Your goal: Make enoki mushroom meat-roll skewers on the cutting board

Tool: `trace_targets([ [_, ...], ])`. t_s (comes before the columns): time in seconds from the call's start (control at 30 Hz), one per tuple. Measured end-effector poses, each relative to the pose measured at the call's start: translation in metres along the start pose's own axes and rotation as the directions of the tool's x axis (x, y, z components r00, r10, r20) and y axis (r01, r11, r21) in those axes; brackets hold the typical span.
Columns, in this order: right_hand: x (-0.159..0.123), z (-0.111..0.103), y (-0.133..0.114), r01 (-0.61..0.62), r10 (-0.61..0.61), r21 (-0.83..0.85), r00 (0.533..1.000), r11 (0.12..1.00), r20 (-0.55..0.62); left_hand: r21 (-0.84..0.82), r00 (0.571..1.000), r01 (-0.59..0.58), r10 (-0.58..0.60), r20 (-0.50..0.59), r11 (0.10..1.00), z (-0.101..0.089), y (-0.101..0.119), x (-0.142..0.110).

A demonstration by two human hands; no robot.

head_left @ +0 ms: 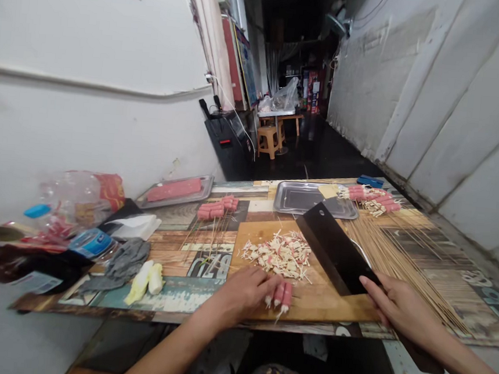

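Note:
My right hand (pixel 396 302) grips a wide dark cleaver (pixel 335 250), its blade slanting over the right side of the wooden cutting board (pixel 334 314). My left hand (pixel 244 288) is closed at several pink meat rolls (pixel 282 294) near the board's front edge. Its fingertips touch the rolls, and part of them is hidden under the hand. Pale strands stick out of the rolls' near ends. Just beyond, a loose heap of chopped pale shreds (pixel 281 254) lies on the board.
Bamboo skewers (pixel 404 264) lie in a bundle at right. Skewered pink rolls (pixel 217 207) rest beyond the board. Behind stand a metal tray (pixel 292 199) and a tray of pink meat slices (pixel 174 191). A cabbage piece (pixel 147 280), grey cloth (pixel 127 261) and bottles are at left.

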State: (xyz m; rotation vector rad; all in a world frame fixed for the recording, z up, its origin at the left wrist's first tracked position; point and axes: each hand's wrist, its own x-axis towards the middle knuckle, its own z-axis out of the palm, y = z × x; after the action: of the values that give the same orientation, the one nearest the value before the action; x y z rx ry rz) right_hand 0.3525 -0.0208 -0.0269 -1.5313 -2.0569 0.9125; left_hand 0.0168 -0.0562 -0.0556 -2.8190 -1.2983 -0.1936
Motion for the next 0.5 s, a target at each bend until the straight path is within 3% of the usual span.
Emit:
trace_targets([
  [0.07,-0.002,0.0,0.006,-0.012,0.012,0.017,1.0,1.0,-0.006,-0.142,1.0,-0.003,-0.001,-0.026,0.99,-0.008,0.001,-0.002],
  [0.13,-0.004,-0.001,0.01,-0.004,0.005,0.012,1.0,1.0,-0.026,-0.349,0.996,0.081,-0.087,-0.001,0.934,-0.019,0.002,-0.005],
  [0.23,-0.005,-0.002,0.012,-0.006,0.006,0.001,1.0,1.0,-0.018,-0.563,0.947,0.314,-0.213,0.239,0.764,-0.036,-0.001,-0.004],
  [0.33,-0.004,-0.001,0.007,-0.001,0.001,-0.028,1.0,1.0,0.011,-0.595,0.881,0.437,-0.187,0.435,0.674,-0.041,-0.012,0.003],
  [0.4,-0.004,0.0,0.0,0.047,-0.046,-0.073,0.999,0.996,0.008,-0.58,0.875,0.444,-0.191,0.445,0.683,-0.036,-0.02,0.008],
  [0.5,-0.003,0.003,-0.011,0.187,-0.186,-0.179,0.982,0.966,0.022,-0.475,0.899,0.404,-0.244,0.363,0.782,-0.024,-0.026,0.009],
])
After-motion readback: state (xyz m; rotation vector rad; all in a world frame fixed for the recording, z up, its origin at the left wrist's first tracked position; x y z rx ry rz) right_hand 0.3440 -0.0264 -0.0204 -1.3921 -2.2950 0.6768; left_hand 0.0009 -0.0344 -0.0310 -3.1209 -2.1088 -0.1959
